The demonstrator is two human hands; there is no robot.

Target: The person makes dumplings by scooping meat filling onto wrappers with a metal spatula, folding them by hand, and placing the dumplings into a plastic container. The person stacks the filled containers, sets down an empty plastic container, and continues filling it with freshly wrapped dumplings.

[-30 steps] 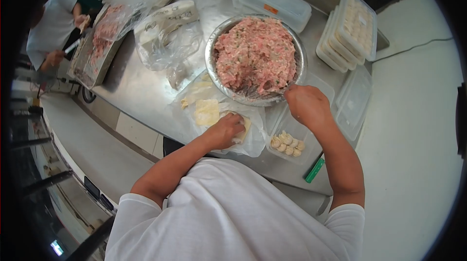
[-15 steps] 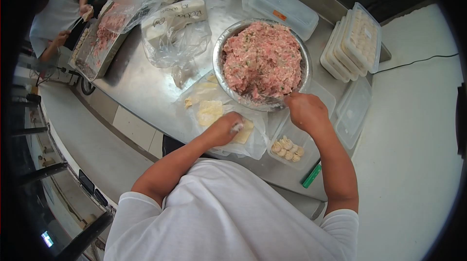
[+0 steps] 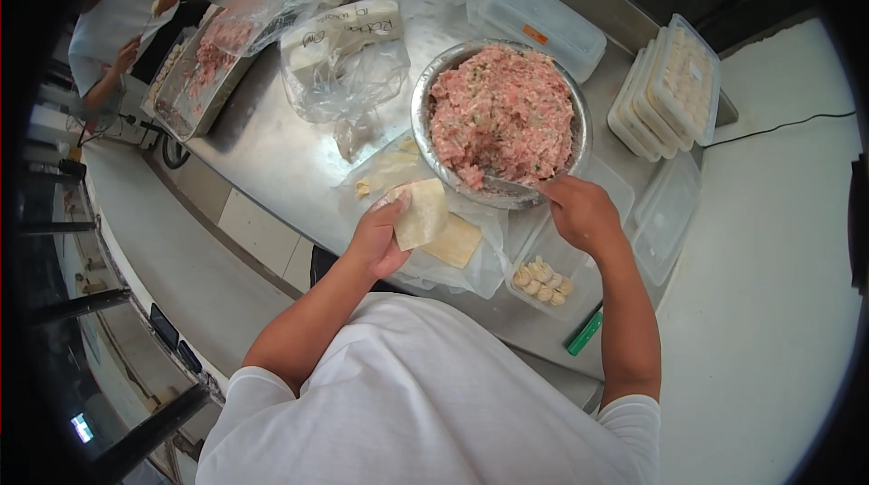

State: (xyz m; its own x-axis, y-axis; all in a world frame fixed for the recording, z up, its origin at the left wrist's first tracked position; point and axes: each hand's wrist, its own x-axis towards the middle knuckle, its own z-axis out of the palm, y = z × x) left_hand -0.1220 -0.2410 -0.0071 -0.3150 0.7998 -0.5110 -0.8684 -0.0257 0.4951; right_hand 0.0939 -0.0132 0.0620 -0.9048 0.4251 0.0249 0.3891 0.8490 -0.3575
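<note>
My left hand (image 3: 378, 236) holds a pale square wrapper (image 3: 422, 213) by its left side, above a stack of wrappers (image 3: 455, 242) on plastic sheeting. At the right front of a metal bowl (image 3: 423, 143), my right hand (image 3: 582, 218) is closed on the handle of a thin metal utensil (image 3: 507, 184). The utensil's blade reaches into the pink minced filling (image 3: 502, 114) heaped in the bowl. Just left of my right forearm, several folded dumplings (image 3: 543, 281) sit at the near end of a clear plastic tray (image 3: 579, 298).
Stacked containers of dumplings (image 3: 681, 78) and a closed plastic box (image 3: 543, 28) stand behind. A bagged package (image 3: 344, 51) lies left of the bowl. A green object (image 3: 585, 333) is near the front edge. A co-worker (image 3: 122, 23) handles food beside a metal tray (image 3: 201, 96) at far left.
My left hand has lifted a wrapper off the sheeting and turned to show it. The utensil's blade now shows in the filling. The whole view has shifted slightly.
</note>
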